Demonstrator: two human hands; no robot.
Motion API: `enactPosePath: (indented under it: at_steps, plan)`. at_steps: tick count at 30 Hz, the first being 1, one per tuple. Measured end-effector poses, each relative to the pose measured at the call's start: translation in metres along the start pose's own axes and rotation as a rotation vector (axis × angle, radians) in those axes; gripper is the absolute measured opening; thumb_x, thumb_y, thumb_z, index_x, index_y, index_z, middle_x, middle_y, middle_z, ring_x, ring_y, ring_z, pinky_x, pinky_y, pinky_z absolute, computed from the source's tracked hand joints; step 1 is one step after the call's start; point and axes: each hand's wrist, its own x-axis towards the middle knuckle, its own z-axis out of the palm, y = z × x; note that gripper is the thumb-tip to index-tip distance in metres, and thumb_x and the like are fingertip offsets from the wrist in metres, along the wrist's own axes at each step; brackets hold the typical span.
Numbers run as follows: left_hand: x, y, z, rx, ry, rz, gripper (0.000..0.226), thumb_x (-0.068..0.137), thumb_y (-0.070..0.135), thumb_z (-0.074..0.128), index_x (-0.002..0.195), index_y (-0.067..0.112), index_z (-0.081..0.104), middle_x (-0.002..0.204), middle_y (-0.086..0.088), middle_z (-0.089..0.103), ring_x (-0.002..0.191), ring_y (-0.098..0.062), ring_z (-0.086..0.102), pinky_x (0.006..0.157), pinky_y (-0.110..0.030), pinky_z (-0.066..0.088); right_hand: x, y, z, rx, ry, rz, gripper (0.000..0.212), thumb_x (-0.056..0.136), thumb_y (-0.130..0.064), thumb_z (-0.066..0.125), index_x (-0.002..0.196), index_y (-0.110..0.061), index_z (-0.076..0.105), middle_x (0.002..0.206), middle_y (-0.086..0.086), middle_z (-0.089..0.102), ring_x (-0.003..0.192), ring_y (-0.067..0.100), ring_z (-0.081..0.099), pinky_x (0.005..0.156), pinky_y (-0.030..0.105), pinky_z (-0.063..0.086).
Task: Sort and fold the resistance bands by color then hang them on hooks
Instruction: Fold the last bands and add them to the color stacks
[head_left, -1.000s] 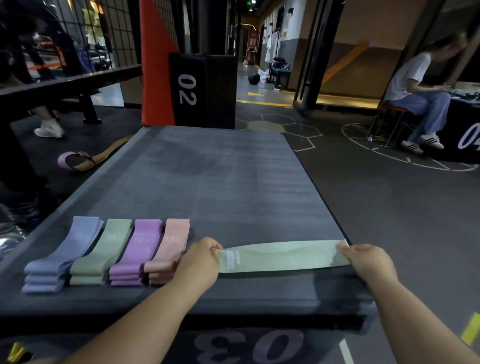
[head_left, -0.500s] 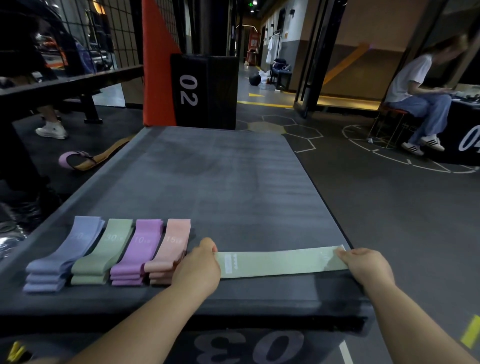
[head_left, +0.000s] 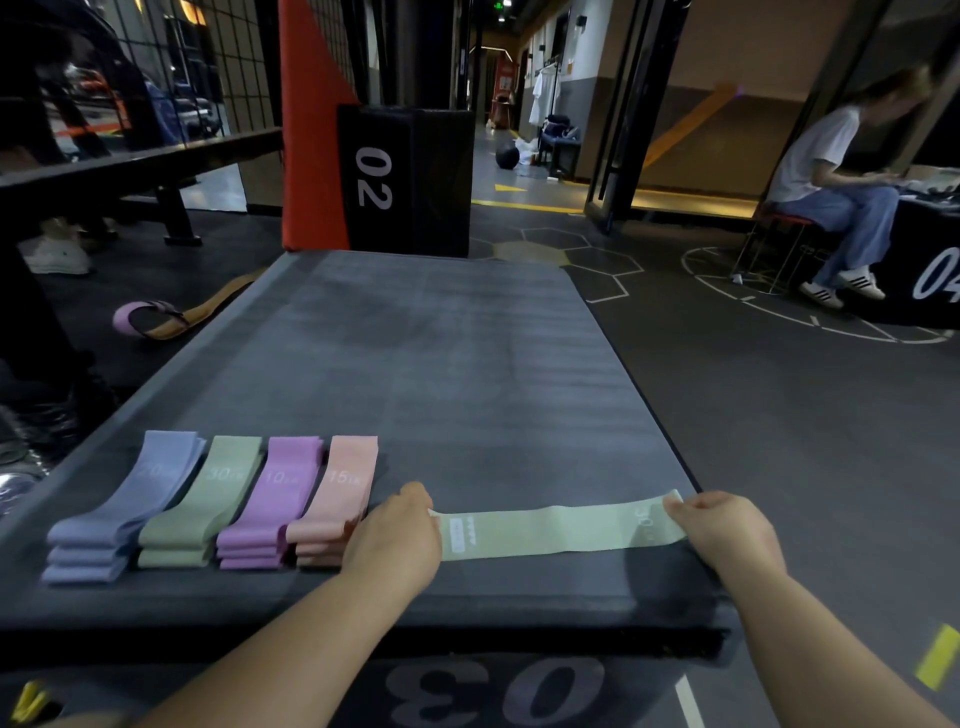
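Now the fingers of the left hand (head_left: 395, 535) are curling down over one end of a pale green band (head_left: 556, 530) and clamping it. The right hand (head_left: 727, 527) is pinching the other end, where a faint "30" is showing. Between the two hands this single band is lying flat and drawn straight on the dark mat (head_left: 441, 364), running from 9 o'clock to 3 o'clock along the near edge, and one small white label is sitting just beside the left hand.

Outward at that hand's 9 o'clock, four folded stacks are lying side by side in a row: a pink stack (head_left: 337, 493) marked 15, a purple stack (head_left: 275, 499) marked 10, a green stack (head_left: 208, 499) marked 30 and a blue stack (head_left: 130, 509) marked 20.

Farther off, one strap (head_left: 171, 319) is lying on the floor at 10 o'clock, one black box (head_left: 405, 176) marked 02 is standing at 12 o'clock, and one seated person (head_left: 831, 176) is bending forward at 2 o'clock.
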Motion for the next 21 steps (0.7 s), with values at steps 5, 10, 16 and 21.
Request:
enactPosePath:
  at_steps: [5, 10, 16, 21]
  plan:
    - [-0.001, -0.001, -0.001, -0.040, 0.037, 0.032, 0.006, 0.096, 0.026, 0.041, 0.092, 0.027, 0.043, 0.109, 0.001, 0.056, 0.093, -0.022, 0.054, 0.074, -0.031, 0.038, -0.001, 0.000, -0.001, 0.038, -0.006, -0.009, 0.018, 0.088, -0.041, 0.060, 0.088, -0.024, 0.066, 0.074, -0.006, 0.058, 0.075, 0.022, 0.052, 0.071, 0.032, 0.044]
    - [0.001, 0.000, -0.006, -0.051, 0.084, 0.054, 0.005, 0.094, 0.030, 0.044, 0.091, 0.031, 0.047, 0.090, 0.008, 0.058, 0.087, -0.019, 0.056, 0.068, -0.028, 0.038, 0.000, -0.001, -0.003, 0.125, -0.014, 0.011, 0.026, 0.090, -0.038, 0.061, 0.106, -0.020, 0.068, 0.091, 0.002, 0.060, 0.086, 0.025, 0.052, 0.075, 0.031, 0.041]
    - [0.003, 0.000, -0.005, -0.243, 0.046, -0.011, 0.004, 0.086, 0.029, 0.045, 0.083, 0.029, 0.046, 0.078, 0.007, 0.067, 0.077, -0.019, 0.066, 0.073, -0.036, 0.054, 0.008, 0.002, 0.001, 0.314, -0.009, 0.033, 0.020, 0.089, -0.033, 0.063, 0.084, -0.016, 0.071, 0.075, 0.002, 0.070, 0.071, 0.024, 0.058, 0.070, 0.036, 0.047]
    - [0.002, 0.002, -0.005, -0.365, 0.062, 0.005, 0.017, 0.082, 0.049, 0.045, 0.080, 0.032, 0.045, 0.080, 0.009, 0.069, 0.073, -0.018, 0.067, 0.075, -0.039, 0.054, 0.016, 0.002, 0.003, 0.726, -0.072, 0.156, 0.017, 0.091, -0.019, 0.053, 0.084, -0.008, 0.064, 0.074, 0.008, 0.069, 0.059, 0.019, 0.050, 0.034, 0.017, 0.033]
